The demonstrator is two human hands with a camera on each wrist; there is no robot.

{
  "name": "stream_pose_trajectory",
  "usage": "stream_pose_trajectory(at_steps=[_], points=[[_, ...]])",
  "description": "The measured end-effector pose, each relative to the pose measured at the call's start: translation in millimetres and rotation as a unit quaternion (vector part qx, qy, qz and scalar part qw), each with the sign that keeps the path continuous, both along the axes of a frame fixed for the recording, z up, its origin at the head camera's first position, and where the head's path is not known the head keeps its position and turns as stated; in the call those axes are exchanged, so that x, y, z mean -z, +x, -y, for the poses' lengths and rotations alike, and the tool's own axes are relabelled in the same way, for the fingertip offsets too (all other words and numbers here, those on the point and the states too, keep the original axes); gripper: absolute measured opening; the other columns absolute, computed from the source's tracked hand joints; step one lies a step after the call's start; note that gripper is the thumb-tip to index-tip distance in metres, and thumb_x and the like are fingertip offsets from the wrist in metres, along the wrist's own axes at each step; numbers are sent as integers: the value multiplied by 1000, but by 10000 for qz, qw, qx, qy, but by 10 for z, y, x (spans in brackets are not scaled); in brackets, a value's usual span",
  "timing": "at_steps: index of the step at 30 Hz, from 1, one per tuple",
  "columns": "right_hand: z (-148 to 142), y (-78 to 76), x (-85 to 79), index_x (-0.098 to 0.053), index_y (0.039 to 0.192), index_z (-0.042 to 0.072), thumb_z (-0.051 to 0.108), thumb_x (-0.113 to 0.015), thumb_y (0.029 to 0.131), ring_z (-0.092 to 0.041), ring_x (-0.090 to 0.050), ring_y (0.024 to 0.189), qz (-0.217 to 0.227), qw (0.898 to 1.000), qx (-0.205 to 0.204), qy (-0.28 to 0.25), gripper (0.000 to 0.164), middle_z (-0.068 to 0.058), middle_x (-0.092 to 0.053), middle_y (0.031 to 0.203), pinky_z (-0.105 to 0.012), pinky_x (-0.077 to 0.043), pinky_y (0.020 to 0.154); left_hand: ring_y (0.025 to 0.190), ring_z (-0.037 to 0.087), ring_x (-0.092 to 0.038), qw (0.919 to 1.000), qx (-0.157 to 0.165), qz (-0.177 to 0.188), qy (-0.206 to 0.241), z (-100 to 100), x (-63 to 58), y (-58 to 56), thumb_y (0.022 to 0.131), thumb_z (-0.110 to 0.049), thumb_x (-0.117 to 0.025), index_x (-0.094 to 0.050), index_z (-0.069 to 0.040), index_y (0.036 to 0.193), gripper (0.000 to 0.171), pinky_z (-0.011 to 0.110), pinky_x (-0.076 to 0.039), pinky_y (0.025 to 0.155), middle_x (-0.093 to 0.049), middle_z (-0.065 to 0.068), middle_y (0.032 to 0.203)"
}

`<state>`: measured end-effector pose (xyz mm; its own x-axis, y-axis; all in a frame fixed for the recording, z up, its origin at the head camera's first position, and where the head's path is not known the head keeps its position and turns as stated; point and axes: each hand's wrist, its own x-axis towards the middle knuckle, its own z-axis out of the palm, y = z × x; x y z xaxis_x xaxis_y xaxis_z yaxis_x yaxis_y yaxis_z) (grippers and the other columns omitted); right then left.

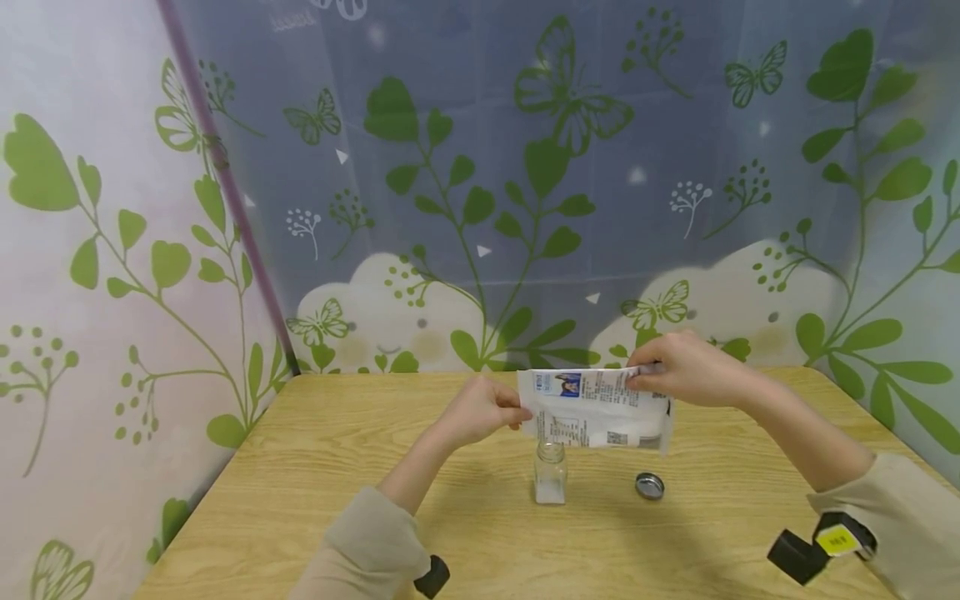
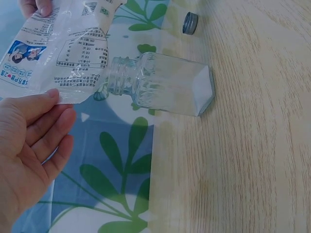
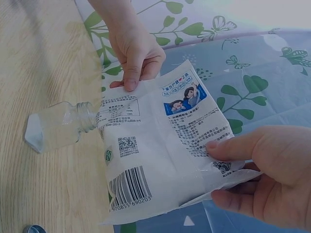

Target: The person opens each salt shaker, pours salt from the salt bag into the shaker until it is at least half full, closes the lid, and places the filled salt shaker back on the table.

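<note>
A white printed bag of salt (image 1: 592,408) is held level above the table between my hands. My left hand (image 1: 480,412) pinches its left end between thumb and fingers. At the other end my right hand (image 1: 686,367) grips the bag's edge, thumb on the printed face. Below the bag a clear glass jar (image 1: 551,475) stands upright and uncapped, with a layer of white grains (image 2: 203,90) on its bottom. The bag's lower edge is close to the jar's mouth (image 3: 86,116); whether they touch I cannot tell.
A round metal lid (image 1: 649,486) lies on the wooden table (image 1: 337,483) to the right of the jar. Behind the table hangs a blue curtain (image 1: 480,167) printed with leaves and butterflies.
</note>
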<state>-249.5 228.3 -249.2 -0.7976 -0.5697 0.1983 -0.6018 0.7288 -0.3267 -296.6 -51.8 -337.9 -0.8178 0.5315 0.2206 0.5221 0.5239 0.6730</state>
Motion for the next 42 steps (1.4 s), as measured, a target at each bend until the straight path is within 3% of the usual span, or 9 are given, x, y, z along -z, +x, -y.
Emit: stream_pose_trajectory(at_steps=[6,22,32,42], points=[[1,-2,-2,-71,91,9,12,-65,85,-6,-45,51,51,10000,26,20,8,9,-62,73,-25,-41,51,49,7,-36,10000,12,29,-22,4,13,-12,84,-17,-67,-72,-10,72,15,22,-27,46,-63,-7,63],[2,19,-11,-71,91,9,13,-66,85,-6,-47,52,17,10000,2,-45,9,8,-63,74,-25,-41,51,44,7,-29,9999,119,-97,-75,5,0,-5,85,-17,-66,-70,-4,69,20,21,-24,43,-63,-5,62],[8,23,-40,-70,92,8,14,-66,86,-7,-45,53,122,9999,16,-9,10,7,-63,74,-25,-41,51,45,7,-32,9999,31,-89,-103,3,-10,3,84,-17,-67,-70,-8,69,18,21,-26,44,-63,-4,62],[-3,4,-23,-70,92,9,13,-65,86,-8,-47,54,163,9998,88,28,9,7,-64,76,-26,-41,51,46,7,-32,9998,94,-152,-122,6,-5,-2,85,-18,-66,-69,-5,68,21,21,-26,44,-62,-7,62]])
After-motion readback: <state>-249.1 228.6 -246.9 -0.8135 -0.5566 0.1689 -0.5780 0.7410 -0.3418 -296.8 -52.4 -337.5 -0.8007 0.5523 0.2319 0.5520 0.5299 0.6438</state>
